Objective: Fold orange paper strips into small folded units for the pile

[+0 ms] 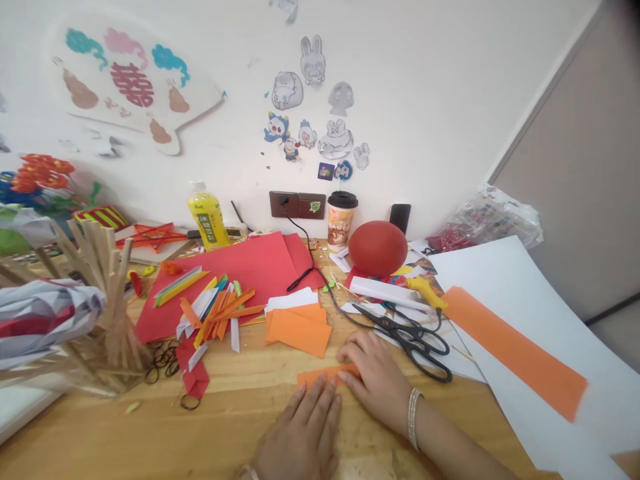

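Orange paper strip (325, 373), near centre of bench (150, 440), seemingly part-folded. Left hand (301, 430): flat on it, fingers slightly spread. Right hand (376, 373): curled at its right end, pinch indiscernible. Farther left: folded strips (219, 314), apparently done. Beyond: flat orange slips (300, 331), unfolded.

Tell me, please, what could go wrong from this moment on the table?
The right hand might knock the black-handled metal scissors lying nearby. The narrow orange paper strip could slip beneath the left hand and crease crookedly. The thin black cable near the scissors could snag if these move.
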`<state>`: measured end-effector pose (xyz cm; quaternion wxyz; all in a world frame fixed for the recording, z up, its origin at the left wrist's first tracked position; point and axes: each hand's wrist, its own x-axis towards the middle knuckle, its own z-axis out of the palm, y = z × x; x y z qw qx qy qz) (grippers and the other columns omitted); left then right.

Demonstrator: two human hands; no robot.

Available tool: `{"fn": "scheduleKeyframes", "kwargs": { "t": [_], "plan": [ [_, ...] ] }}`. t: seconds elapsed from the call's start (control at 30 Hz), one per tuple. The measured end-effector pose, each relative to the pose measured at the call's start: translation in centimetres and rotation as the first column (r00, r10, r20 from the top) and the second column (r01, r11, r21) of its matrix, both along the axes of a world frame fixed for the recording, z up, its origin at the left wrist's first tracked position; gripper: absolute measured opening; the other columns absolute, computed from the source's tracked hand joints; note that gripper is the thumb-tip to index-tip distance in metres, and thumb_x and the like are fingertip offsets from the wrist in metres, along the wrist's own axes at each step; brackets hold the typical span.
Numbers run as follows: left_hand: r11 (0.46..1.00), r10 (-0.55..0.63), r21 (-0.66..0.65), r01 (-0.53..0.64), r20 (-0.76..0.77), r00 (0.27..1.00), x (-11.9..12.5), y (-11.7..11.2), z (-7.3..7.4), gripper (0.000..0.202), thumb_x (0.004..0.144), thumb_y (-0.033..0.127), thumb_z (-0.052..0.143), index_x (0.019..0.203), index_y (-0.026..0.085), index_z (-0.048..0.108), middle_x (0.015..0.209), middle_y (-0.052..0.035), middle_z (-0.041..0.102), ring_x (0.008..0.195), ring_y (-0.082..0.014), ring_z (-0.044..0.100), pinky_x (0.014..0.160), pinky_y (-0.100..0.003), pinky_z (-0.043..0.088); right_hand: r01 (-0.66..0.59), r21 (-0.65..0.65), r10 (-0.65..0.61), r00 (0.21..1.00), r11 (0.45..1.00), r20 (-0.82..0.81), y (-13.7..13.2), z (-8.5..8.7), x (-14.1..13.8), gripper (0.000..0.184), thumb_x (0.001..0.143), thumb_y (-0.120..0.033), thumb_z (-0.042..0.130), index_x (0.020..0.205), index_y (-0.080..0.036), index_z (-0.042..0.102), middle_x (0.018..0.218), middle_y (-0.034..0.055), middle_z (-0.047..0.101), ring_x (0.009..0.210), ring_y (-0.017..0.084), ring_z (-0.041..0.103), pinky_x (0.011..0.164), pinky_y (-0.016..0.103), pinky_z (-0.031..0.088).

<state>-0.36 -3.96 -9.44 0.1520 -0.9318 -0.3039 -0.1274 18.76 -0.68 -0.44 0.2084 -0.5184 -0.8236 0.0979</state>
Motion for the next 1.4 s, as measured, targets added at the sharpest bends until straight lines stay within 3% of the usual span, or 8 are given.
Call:
{"fn": "scheduleKeyframes", "kwargs": {
  "t": [0.13,0.3,0.43,0.57,0.67,0.9,1.13,1.4],
  "plan": [
    [1.0,-0.009,0.017,0.008,0.029,1.0,-0.2,0.1,0.9,0.054,0.084,0.041,0.046,0.13,0.012,0.042,0.132,-0.014,0.048,0.123,-0.0288,0.039,0.098,-0.041,0.036,0.01,-0.12,-0.01,1.0,0.993,0.0,0.1,1.0,1.4,0.014,0.076,-0.016,0.062,0.088,-0.022,0.056,0.096,0.0033,0.054,0.094,0.021,0.048,0.081,0.035,0.04],
    [0.999,-0.049,0.003,0.049,-0.063,0.997,-1.8,-0.1,4.7,0.048,0.079,0.027,0.052,0.124,0.01,0.048,0.128,-0.0124,0.053,0.116,-0.0229,0.049,0.092,-0.03,0.043,0.008,-0.178,-0.014,0.999,0.984,-0.032,0.3,1.2,2.1,0.014,0.076,-0.018,0.064,0.088,-0.022,0.057,0.098,0.0023,0.054,0.097,0.021,0.048,0.084,0.036,0.039],
    [1.0,0.0,0.026,0.001,-0.037,0.999,-2.8,-0.3,6.6,0.032,0.078,0.022,0.052,0.106,0.01,0.061,0.107,-0.0113,0.067,0.097,-0.0208,0.061,0.081,-0.027,0.049,0.014,-0.191,-0.025,0.998,0.982,-0.056,0.4,1.0,2.0,0.017,0.074,-0.016,0.065,0.087,-0.022,0.057,0.097,0.0012,0.054,0.096,0.02,0.048,0.084,0.035,0.038],
    [0.985,0.16,0.05,-0.163,0.046,0.986,-2.3,0.2,8.6,0.019,0.076,0.011,0.05,0.061,0.017,0.06,0.055,-0.0018,0.063,0.052,-0.0183,0.059,0.063,-0.033,0.051,0.032,-0.182,-0.047,0.996,0.983,-0.081,0.5,1.1,1.9,0.018,0.072,-0.014,0.066,0.085,-0.022,0.057,0.095,0.0008,0.054,0.095,0.019,0.047,0.083,0.034,0.037],
    [0.971,0.185,0.14,-0.195,0.085,0.979,-1.4,1.1,9.8,0.014,0.075,0.009,0.051,0.071,0.016,0.062,0.064,-0.0042,0.063,0.056,-0.0209,0.058,0.054,-0.034,0.049,0.06,-0.165,-0.076,0.993,0.984,-0.093,0.4,0.9,1.3,0.017,0.069,-0.017,0.069,0.082,-0.021,0.058,0.092,0.0004,0.054,0.092,0.019,0.047,0.081,0.033,0.036],
    [0.989,0.119,0.071,-0.128,0.11,0.987,-0.6,1.9,8.6,0.019,0.075,0.005,0.054,0.089,0.015,0.061,0.08,-0.0038,0.064,0.072,-0.0196,0.057,0.069,-0.031,0.049,-0.044,-0.088,0.03,0.987,0.995,-0.157,0.0,-0.2,-0.4,0.023,0.067,-0.029,0.074,0.082,-0.02,0.059,0.088,0.0011,0.055,0.089,0.02,0.047,0.078,0.032,0.037],
    [0.991,-0.005,0.135,-0.02,0.181,0.983,-0.7,1.9,9.4,0.02,0.086,0.008,0.043,0.073,0.016,0.056,0.083,-0.0055,0.06,0.072,-0.0191,0.052,0.064,-0.03,0.045,-0.392,-0.017,0.365,0.872,0.92,-0.325,-0.1,0.7,0.0,0.013,0.086,-0.021,0.049,0.083,-0.019,0.062,0.076,0.0019,0.063,0.075,0.016,0.053,0.073,0.028,0.041],
    [0.987,-0.071,0.156,0.033,0.243,0.968,-0.7,2.4,9.1,0.044,0.095,0.011,0.019,0.064,0.017,0.051,0.069,-0.0027,0.053,0.061,-0.0144,0.048,0.056,-0.025,0.04,-0.452,0.166,0.481,0.813,0.876,-0.327,-0.3,0.7,-0.1,0.029,0.082,-0.007,0.04,0.088,-0.018,0.066,0.082,0.0043,0.069,0.075,0.015,0.056,0.072,0.028,0.045]
  ]
}}
